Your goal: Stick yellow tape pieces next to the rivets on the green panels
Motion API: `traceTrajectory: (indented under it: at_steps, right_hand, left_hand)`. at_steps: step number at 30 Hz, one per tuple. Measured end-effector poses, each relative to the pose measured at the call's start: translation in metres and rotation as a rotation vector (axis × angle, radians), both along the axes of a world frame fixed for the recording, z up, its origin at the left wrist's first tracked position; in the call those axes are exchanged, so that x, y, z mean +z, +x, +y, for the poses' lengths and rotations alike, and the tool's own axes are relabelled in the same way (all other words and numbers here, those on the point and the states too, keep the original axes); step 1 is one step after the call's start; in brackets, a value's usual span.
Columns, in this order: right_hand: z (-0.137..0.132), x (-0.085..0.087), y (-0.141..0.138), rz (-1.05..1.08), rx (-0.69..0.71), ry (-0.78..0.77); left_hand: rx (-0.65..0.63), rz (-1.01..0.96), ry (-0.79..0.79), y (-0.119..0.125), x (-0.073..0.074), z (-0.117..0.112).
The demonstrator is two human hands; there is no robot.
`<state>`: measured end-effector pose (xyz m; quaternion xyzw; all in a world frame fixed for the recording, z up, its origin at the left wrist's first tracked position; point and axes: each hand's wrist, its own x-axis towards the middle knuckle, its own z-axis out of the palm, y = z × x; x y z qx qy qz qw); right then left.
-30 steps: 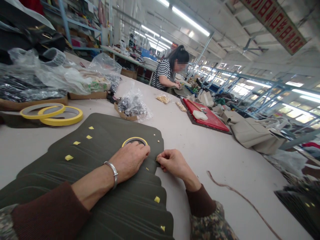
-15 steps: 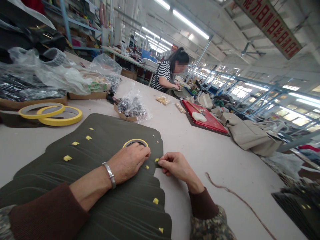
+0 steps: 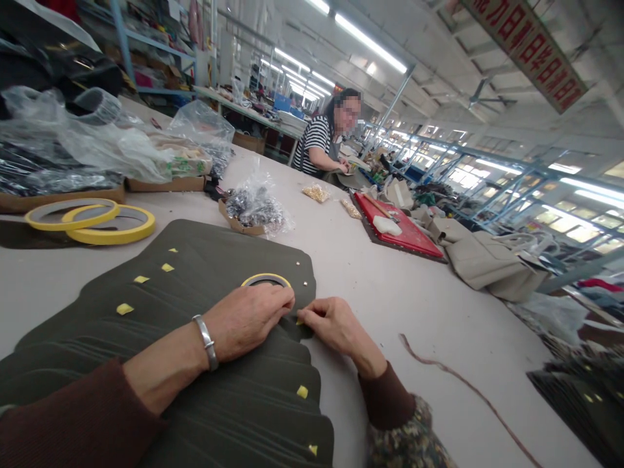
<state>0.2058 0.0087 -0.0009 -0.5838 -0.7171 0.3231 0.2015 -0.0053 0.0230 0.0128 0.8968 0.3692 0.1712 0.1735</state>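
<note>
Several dark olive sheets (image 3: pixel 229 403), overlapping like steps, lie on the table under my hands. Small yellow tape pieces (image 3: pixel 303 392) are stuck along both their sides. My left hand (image 3: pixel 253 315) is closed over a roll of yellow tape (image 3: pixel 266 279), whose far rim shows above the knuckles. With thumb and finger pinched, my right hand (image 3: pixel 334 325) grips a small piece of yellow tape (image 3: pixel 299 321) at the right edge of a sheet, mostly hidden by the fingertips. Two small metal studs (image 3: pixel 305 283) show near the top sheet's right edge.
Two yellow tape rolls (image 3: pixel 114 224) lie at left, by boxes with plastic bags (image 3: pixel 160 156). Ahead is a small carton in clear plastic (image 3: pixel 256 208). A red board (image 3: pixel 407 227) and beige bags (image 3: pixel 487 253) lie beyond. A cord (image 3: pixel 453 374) lies at right. A co-worker (image 3: pixel 316 146) sits across.
My right hand has moved slightly left, nearer my left hand, with its fingertips now over the sheet's edge. The co-worker's head has lifted.
</note>
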Motion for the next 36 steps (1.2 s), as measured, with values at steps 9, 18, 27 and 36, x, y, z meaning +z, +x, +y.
traceTrajectory:
  at_steps: [9,18,27,36]
  right_hand:
    - [-0.001,0.009,-0.008,0.346,-0.003,0.283]
    - [-0.004,0.008,-0.022,0.133,0.118,0.699]
    - [-0.008,0.005,-0.031,0.156,-0.027,0.696]
    - [0.008,0.005,-0.025,0.748,-0.434,-0.058]
  left_hand:
    - [0.077,-0.162,0.046,-0.001,-0.003,-0.001]
    - [0.157,-0.09,-0.004,0.001,-0.001,-0.006]
    - [0.094,-0.134,0.105,-0.002,-0.002,-0.001]
    - [0.075,-0.149,0.263,0.005,-0.004,-0.009]
